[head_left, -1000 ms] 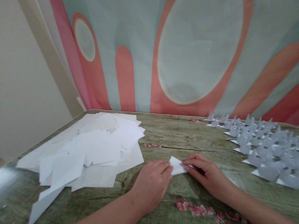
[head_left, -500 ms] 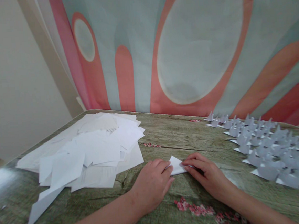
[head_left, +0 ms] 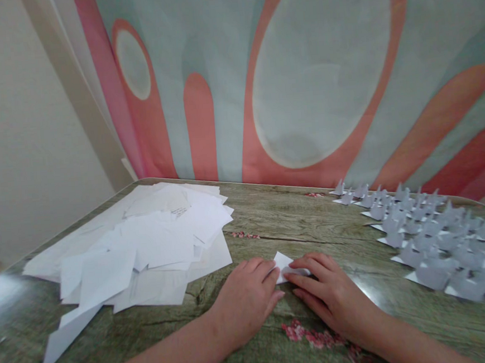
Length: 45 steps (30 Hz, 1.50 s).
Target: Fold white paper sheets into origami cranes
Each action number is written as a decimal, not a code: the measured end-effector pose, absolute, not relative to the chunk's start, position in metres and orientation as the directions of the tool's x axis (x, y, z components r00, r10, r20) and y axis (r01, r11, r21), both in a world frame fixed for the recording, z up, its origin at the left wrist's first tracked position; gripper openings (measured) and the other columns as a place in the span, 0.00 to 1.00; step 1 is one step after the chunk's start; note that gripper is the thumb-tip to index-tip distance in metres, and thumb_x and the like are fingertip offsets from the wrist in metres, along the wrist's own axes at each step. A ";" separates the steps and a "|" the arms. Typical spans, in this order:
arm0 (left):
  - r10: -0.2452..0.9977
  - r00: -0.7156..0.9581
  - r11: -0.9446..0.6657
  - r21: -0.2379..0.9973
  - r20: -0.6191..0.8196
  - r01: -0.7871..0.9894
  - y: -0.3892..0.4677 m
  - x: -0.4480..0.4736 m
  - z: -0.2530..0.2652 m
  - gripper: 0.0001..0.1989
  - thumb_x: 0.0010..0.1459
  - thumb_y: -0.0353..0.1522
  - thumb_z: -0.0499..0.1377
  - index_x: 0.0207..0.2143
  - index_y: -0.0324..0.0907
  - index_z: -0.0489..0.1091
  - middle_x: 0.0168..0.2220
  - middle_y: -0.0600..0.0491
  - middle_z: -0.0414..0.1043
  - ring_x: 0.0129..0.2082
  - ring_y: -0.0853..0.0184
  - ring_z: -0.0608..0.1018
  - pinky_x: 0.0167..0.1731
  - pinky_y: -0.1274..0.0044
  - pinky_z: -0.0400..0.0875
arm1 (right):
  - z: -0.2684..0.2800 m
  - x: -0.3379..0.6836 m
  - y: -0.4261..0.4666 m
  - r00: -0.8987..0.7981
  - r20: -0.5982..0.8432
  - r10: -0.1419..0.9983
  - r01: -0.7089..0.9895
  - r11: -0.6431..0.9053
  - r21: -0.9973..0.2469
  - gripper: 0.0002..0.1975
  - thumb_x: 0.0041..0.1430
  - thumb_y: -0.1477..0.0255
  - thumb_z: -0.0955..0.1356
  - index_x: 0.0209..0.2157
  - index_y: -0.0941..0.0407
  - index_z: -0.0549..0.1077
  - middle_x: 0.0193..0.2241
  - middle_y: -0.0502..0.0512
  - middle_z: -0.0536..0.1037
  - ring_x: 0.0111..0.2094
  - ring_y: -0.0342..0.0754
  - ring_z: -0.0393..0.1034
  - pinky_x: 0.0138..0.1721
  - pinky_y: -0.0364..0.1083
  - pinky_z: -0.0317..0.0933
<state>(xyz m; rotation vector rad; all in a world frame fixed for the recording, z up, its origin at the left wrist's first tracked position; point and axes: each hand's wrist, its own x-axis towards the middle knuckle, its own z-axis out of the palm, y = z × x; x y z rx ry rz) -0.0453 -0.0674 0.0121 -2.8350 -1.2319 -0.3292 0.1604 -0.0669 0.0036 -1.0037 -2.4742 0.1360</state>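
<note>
A small piece of folded white paper lies on the table in front of me, its pointed corner facing away. My left hand grips its left edge, fingers curled and close together. From the right, my right hand pinches the paper, with fingertips on its near middle and part of its right side under the fingers. Both hands rest low over the wood-patterned tabletop, and they partly cover the folds.
To the left, a spread pile of white paper sheets covers much of the table. Several rows of small folded paper figures stand along the right side. Behind the table hangs a patterned backdrop.
My right hand has moved left over the paper, its fingertips now nearer the middle than the right edge. The left hand stays in place. The view has shifted slightly.
</note>
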 end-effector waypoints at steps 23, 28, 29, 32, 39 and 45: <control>0.716 0.690 -0.690 -0.042 0.109 0.723 -0.072 -0.043 0.020 0.32 0.54 0.50 0.51 0.51 0.34 0.62 0.51 0.44 0.64 0.48 0.56 0.66 0.45 0.67 0.60 | 0.006 0.161 -0.065 -0.665 0.318 0.675 0.661 0.731 -0.169 0.14 0.58 0.71 0.64 0.47 0.52 0.70 0.41 0.57 0.73 0.42 0.52 0.64 0.43 0.53 0.57; 0.715 0.694 -0.690 -0.070 0.088 0.720 -0.073 -0.044 0.018 0.33 0.54 0.51 0.50 0.51 0.34 0.61 0.51 0.44 0.64 0.48 0.56 0.66 0.45 0.67 0.60 | 0.016 0.163 -0.067 -0.684 0.304 0.663 0.683 0.728 -0.050 0.15 0.55 0.66 0.67 0.44 0.53 0.72 0.40 0.57 0.73 0.45 0.54 0.63 0.48 0.57 0.53; 0.715 0.694 -0.691 -0.072 0.085 0.720 -0.073 -0.044 0.018 0.33 0.54 0.51 0.49 0.52 0.35 0.61 0.51 0.44 0.64 0.49 0.56 0.65 0.45 0.67 0.60 | 0.018 0.164 -0.068 -0.677 0.298 0.673 0.700 0.714 -0.024 0.15 0.54 0.64 0.68 0.44 0.53 0.72 0.40 0.57 0.73 0.45 0.55 0.63 0.49 0.57 0.52; 0.715 0.694 -0.691 -0.073 0.078 0.720 -0.072 -0.044 0.019 0.33 0.54 0.52 0.48 0.53 0.36 0.60 0.52 0.44 0.63 0.49 0.57 0.65 0.46 0.67 0.59 | 0.022 0.171 -0.071 -0.636 0.272 0.722 0.759 0.650 0.049 0.17 0.52 0.60 0.68 0.42 0.53 0.73 0.41 0.56 0.73 0.46 0.55 0.62 0.50 0.58 0.51; 0.721 0.691 -0.688 -0.062 0.053 0.723 -0.072 -0.044 0.021 0.33 0.55 0.51 0.49 0.53 0.35 0.60 0.52 0.44 0.64 0.50 0.57 0.65 0.47 0.68 0.58 | 0.025 0.179 -0.077 -0.586 0.227 0.778 0.810 0.567 0.150 0.19 0.46 0.61 0.72 0.39 0.57 0.75 0.37 0.58 0.74 0.43 0.56 0.64 0.50 0.59 0.52; 0.721 0.689 -0.687 -0.045 0.073 0.725 -0.072 -0.044 0.018 0.33 0.55 0.50 0.48 0.53 0.34 0.59 0.52 0.44 0.64 0.50 0.56 0.64 0.47 0.66 0.59 | 0.017 0.167 -0.076 -0.607 0.264 0.750 0.791 0.603 0.106 0.15 0.51 0.66 0.69 0.40 0.58 0.73 0.40 0.57 0.73 0.45 0.54 0.63 0.52 0.57 0.50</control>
